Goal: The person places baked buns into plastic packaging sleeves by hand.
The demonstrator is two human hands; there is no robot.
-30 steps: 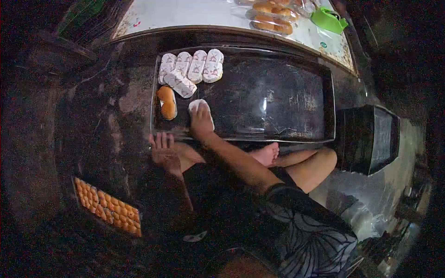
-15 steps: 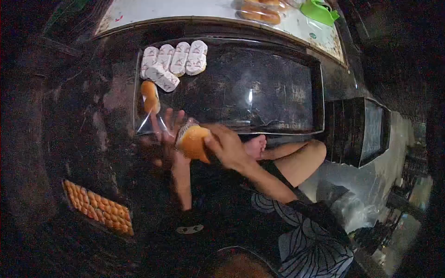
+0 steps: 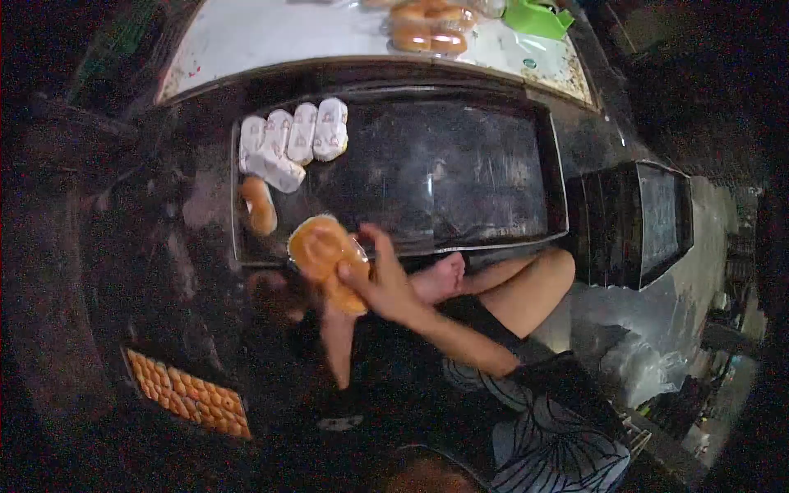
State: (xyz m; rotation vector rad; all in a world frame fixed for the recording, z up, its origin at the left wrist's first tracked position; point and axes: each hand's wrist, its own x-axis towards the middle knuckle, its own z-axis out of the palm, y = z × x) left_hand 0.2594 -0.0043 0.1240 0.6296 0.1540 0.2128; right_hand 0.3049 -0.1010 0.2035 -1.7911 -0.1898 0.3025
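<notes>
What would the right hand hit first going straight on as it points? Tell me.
The bun that the right hand grips. Beyond that, up-left, probably the loose bun on the tray, though depth is unclear.

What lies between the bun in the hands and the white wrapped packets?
Head view: only bare dark tray between held bun and packets; a loose bun sits left.

Bun [image 3: 322,249]: taken off the tray [image 3: 493,243], now held over its near edge. Right hand [image 3: 385,283]: a second ago pressed flat on the tray, now gripping the bun. Left hand [image 3: 330,316]: moved from beside the tray's near-left corner to under the bun.
</notes>
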